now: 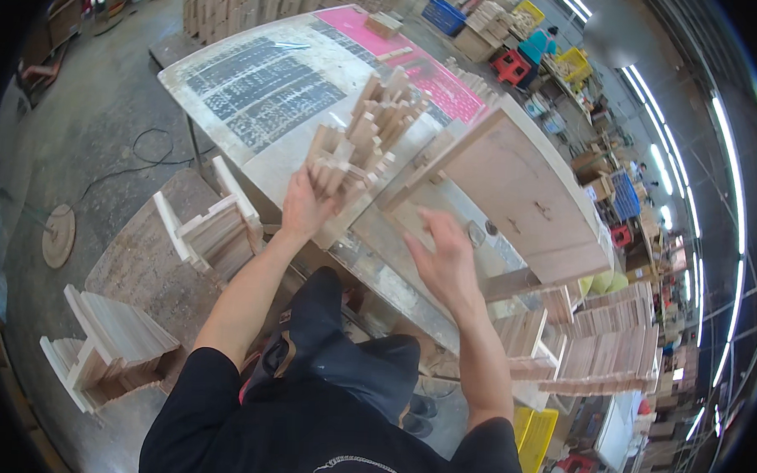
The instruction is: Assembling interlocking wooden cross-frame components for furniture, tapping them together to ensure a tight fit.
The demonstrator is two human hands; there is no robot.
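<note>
Here our left hand (305, 205) grips a bundle of wooden sticks (365, 142); our right hand (446, 259) hovers open just beside it.

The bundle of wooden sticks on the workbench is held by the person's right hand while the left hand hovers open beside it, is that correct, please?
Not quite: the hands are swapped. The head view shows the left hand with its grip on the bundle of wooden sticks on the workbench, while the right hand hovers open beside it.
</note>
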